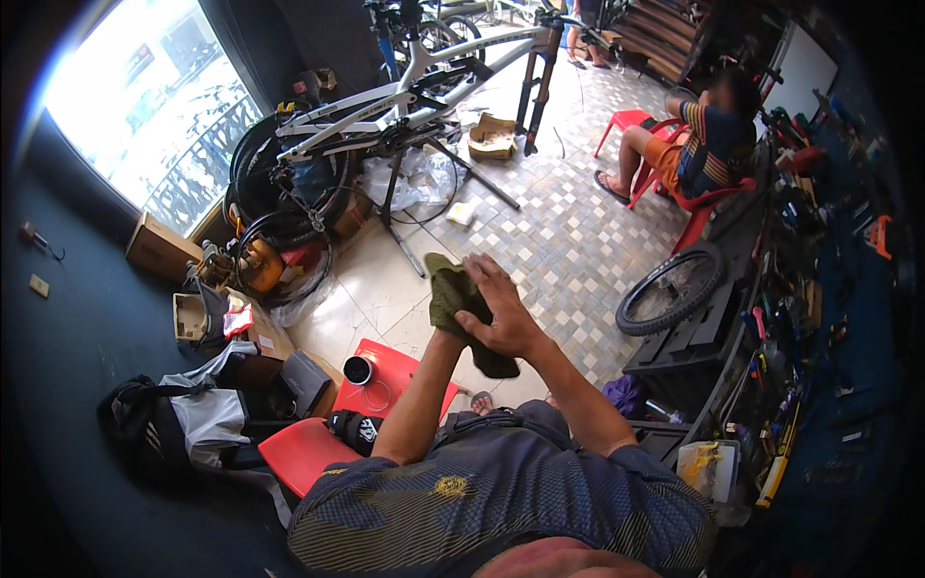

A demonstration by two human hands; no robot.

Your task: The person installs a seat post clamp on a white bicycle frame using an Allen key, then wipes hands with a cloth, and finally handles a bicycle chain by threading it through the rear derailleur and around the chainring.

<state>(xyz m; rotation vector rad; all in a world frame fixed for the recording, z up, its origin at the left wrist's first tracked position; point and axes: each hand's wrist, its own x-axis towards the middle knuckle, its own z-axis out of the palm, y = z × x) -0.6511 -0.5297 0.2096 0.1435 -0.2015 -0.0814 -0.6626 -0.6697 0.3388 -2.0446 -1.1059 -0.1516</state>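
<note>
The olive-green towelling cloth is held up between the person's two hands, in front of the torso and clear of the tiled floor. The right hand lies against it, fingers extended and thumb across its face; whether it grips or merely presses cannot be told. The left hand is mostly covered by the cloth, so its closure cannot be determined. A darker flap hangs free below the right palm.

In this inspector's judgement, the cloth is light, soft and pliable, with a nap unlikely to slip and no evident fragility. The bunched middle offers the firmest hold; the loose flap would suit a pinch but give no stiffness.

Below and to the left, well apart from the cloth, a red plastic stool bears a dark round container.
</note>
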